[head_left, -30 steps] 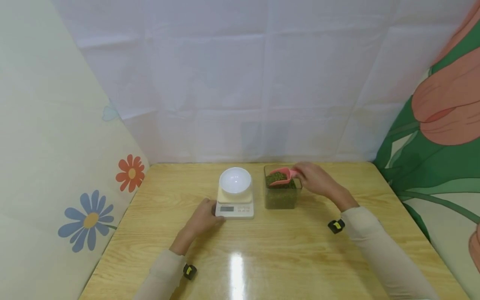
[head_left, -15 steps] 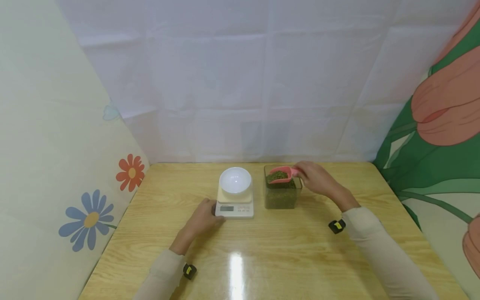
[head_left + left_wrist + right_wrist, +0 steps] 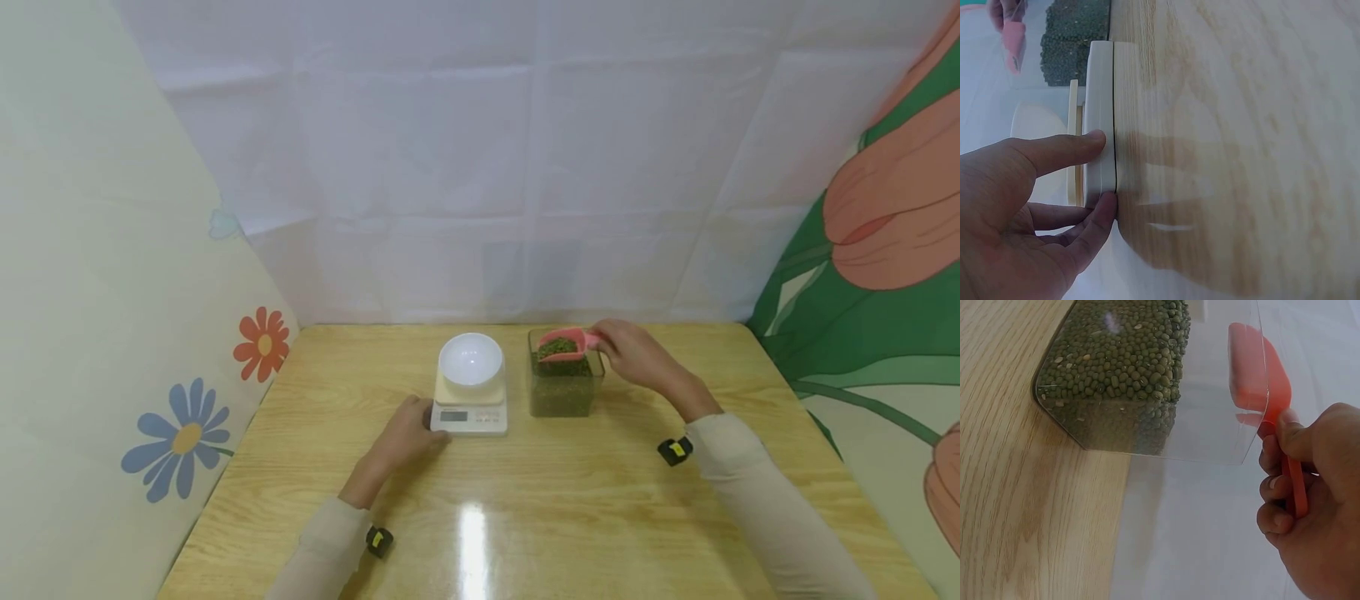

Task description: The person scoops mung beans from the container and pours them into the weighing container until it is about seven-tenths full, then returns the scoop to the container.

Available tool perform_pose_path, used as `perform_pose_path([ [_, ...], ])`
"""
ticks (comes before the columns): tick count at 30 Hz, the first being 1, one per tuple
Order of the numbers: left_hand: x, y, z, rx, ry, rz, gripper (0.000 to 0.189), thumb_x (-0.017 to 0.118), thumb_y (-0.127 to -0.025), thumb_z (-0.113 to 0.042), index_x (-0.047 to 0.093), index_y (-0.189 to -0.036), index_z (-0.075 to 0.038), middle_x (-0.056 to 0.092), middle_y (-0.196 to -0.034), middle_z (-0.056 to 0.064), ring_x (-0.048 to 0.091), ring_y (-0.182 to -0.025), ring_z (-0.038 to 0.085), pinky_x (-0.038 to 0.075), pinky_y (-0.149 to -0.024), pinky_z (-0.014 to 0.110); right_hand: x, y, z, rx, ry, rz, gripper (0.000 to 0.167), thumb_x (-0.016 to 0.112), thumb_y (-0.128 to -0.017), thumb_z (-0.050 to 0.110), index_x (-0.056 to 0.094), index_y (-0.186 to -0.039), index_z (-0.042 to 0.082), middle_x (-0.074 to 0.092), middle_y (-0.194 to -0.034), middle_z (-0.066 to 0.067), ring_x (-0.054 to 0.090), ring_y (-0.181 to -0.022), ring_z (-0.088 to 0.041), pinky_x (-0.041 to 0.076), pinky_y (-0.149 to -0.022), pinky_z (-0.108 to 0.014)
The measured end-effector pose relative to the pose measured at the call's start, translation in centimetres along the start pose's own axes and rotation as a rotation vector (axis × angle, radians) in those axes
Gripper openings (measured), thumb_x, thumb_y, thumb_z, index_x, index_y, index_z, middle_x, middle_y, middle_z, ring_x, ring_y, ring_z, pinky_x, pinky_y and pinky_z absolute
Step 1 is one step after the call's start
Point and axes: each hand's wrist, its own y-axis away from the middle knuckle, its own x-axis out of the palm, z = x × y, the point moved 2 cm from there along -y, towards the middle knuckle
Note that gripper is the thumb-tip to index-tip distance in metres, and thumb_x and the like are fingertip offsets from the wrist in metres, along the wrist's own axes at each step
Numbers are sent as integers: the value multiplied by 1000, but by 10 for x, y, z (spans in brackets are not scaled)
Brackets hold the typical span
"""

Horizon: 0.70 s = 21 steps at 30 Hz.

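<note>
My right hand [image 3: 637,358] grips the handle of a pink scoop [image 3: 576,336], thumb on top and fingers curled beneath in the right wrist view. Green mung beans [image 3: 558,347] fill the scoop, which is close over the mouth of a clear square container [image 3: 1210,434] partly filled with mung beans. To the container's left stands a white kitchen scale [image 3: 471,422] bearing a white bowl [image 3: 471,363]. My left hand [image 3: 408,433] holds the scale's front left corner; the left wrist view shows the thumb on its front edge and fingers at its side.
Everything stands on a wood-grain table [image 3: 570,517]. A white cloth [image 3: 420,167] hangs right behind its back edge. Flower-printed panels flank the table at left and right. Each wrist carries a small black device [image 3: 675,451].
The right hand has raised the scoop slightly, and its load of mung beans now shows above the container's contents. The left hand and the scale have stayed in place.
</note>
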Motion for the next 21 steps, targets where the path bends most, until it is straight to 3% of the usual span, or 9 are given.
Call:
perform_pose_path([
  [21, 1, -1, 2, -24, 3, 6, 50, 87, -86, -13, 71, -132, 0, 62, -106, 7, 52, -98, 21, 55, -91, 42, 2, -6, 0, 20, -41, -14, 22, 55, -110, 10, 69, -120, -4, 73, -106, -18, 68, -96, -33, 58, -88, -54],
])
